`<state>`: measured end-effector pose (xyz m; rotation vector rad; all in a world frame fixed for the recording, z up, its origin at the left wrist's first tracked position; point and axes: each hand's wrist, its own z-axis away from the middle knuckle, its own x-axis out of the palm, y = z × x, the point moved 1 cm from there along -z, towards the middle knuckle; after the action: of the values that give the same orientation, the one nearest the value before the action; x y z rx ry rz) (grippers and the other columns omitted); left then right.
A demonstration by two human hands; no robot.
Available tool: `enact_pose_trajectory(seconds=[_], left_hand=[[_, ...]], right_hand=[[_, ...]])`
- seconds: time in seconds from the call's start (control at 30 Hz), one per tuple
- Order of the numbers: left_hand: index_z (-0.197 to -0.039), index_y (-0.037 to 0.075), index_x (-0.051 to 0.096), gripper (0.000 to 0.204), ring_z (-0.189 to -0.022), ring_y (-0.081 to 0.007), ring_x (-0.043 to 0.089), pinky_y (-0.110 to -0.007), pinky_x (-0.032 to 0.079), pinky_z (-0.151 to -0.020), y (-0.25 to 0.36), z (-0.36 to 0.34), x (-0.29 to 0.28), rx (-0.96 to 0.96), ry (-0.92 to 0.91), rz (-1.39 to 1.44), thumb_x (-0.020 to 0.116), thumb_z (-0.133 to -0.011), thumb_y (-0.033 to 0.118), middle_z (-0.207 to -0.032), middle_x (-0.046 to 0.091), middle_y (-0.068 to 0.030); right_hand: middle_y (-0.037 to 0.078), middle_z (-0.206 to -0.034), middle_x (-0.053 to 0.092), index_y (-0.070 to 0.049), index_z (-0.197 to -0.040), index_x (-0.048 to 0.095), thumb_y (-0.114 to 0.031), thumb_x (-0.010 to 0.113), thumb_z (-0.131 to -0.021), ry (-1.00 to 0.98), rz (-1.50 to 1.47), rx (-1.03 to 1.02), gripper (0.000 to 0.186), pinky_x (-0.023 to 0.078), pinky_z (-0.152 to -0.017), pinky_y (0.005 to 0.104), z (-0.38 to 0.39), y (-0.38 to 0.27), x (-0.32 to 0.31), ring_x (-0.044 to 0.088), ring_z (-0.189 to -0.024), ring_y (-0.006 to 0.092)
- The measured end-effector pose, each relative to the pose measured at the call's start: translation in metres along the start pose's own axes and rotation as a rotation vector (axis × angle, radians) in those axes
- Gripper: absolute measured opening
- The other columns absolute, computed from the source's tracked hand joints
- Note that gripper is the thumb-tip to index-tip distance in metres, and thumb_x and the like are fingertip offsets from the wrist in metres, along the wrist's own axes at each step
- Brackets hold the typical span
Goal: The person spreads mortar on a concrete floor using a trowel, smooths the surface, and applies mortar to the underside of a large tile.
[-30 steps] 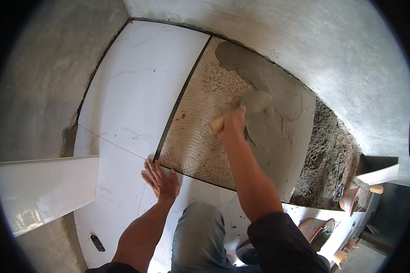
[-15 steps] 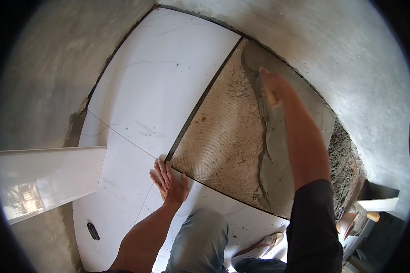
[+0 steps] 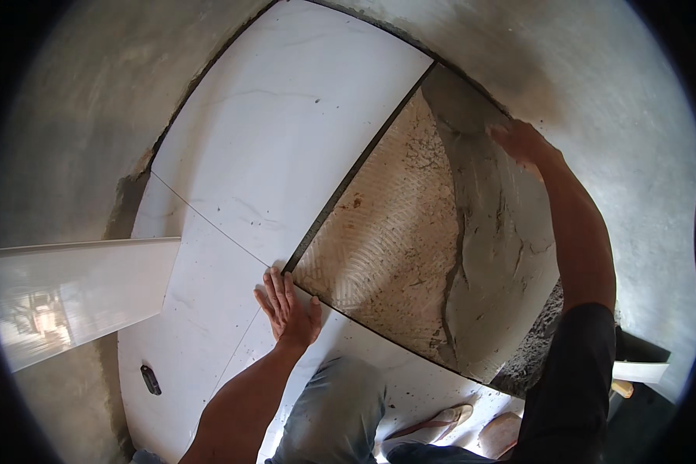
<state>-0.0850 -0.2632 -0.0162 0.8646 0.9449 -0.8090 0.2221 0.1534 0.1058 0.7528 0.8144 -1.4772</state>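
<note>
My left hand [image 3: 289, 313] lies flat with fingers spread on a white marbled floor tile [image 3: 240, 363], beside the corner of a beige ribbed panel [image 3: 387, 209]. Grey wet mortar [image 3: 491, 286] covers the right side of that panel, with a wavy edge and streaks across it. At its far right, by the wall, my right hand [image 3: 524, 145] is closed on a trowel. Its pale handle barely shows under the fingers, and its blade cannot be told from the mortar. A dark gap runs between the panel and the large white tile [image 3: 301, 116] on its left.
Grey plastered walls [image 3: 580, 85] close in the far and right sides. A glossy white panel [image 3: 77, 294] juts in from the left. A small black object [image 3: 151, 380] lies on the tiles. Rough dark mortar [image 3: 530, 359] and a yellow handle [image 3: 622, 388] are at the lower right.
My right hand has moved right with the trowel, toward the wall. The mortar beneath shows new streaks and ridges. My left hand stays in place on the tile.
</note>
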Motion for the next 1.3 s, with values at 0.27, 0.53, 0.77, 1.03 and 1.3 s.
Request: enact_pose_trajectory(seconds=[0.27, 0.53, 0.77, 1.03, 1.3], left_hand=[[-0.143, -0.007, 0.015, 0.079, -0.144, -0.0367, -0.005, -0.056, -0.007, -0.113, -0.001, -0.001, 0.001, 0.011, 0.001, -0.025, 0.051, -0.085, 0.033, -0.155, 0.003, -0.0223], [-0.142, -0.007, 0.019, 0.079, -0.145, -0.0370, -0.004, -0.058, -0.008, -0.112, -0.003, 0.000, 0.004, 0.015, 0.023, -0.004, 0.052, -0.085, 0.036, -0.155, 0.005, -0.0226], [-0.143, -0.007, 0.019, 0.078, -0.145, -0.0362, -0.005, -0.057, -0.009, -0.112, 0.000, -0.002, 0.002, 0.031, 0.030, -0.014, 0.051, -0.086, 0.036, -0.155, 0.004, -0.0225], [-0.143, -0.006, 0.020, 0.078, -0.145, -0.0368, -0.003, -0.058, -0.007, -0.112, -0.006, 0.002, 0.005, 0.046, 0.068, -0.004, 0.051, -0.086, 0.037, -0.155, 0.006, -0.0212], [-0.142, -0.006, 0.023, 0.076, -0.145, -0.0361, -0.003, -0.057, -0.008, -0.113, -0.004, -0.001, 0.004, 0.021, 0.040, 0.012, 0.049, -0.087, 0.039, -0.155, 0.006, -0.0210]], right_hand=[[0.016, -0.071, 0.062, 0.003, -0.110, 0.061, -0.057, 0.047, -0.089, 0.046, -0.124, -0.043, 0.065, 0.049, -0.066, 0.0418, -0.007, -0.008, 0.003, 0.062, -0.059, 0.0257], [0.011, -0.062, 0.056, 0.001, -0.088, 0.057, -0.056, 0.047, -0.091, 0.070, -0.229, 0.029, 0.058, 0.048, -0.048, 0.0389, -0.024, -0.006, 0.018, 0.056, -0.047, 0.0201], [0.013, -0.057, 0.056, 0.002, -0.086, 0.063, -0.055, 0.044, -0.091, 0.020, -0.147, 0.020, 0.060, 0.048, -0.060, 0.0417, -0.012, 0.016, 0.016, 0.059, -0.055, 0.0251], [0.010, -0.067, 0.057, -0.003, -0.108, 0.062, -0.051, 0.050, -0.091, -0.149, -0.155, -0.089, 0.052, 0.047, -0.050, 0.0356, 0.065, 0.033, 0.023, 0.056, -0.053, 0.0170], [0.005, -0.061, 0.052, -0.006, -0.107, 0.063, -0.050, 0.050, -0.093, 0.004, -0.293, -0.060, 0.048, 0.043, -0.045, 0.0323, 0.021, 0.009, 0.027, 0.051, -0.047, 0.0135]])
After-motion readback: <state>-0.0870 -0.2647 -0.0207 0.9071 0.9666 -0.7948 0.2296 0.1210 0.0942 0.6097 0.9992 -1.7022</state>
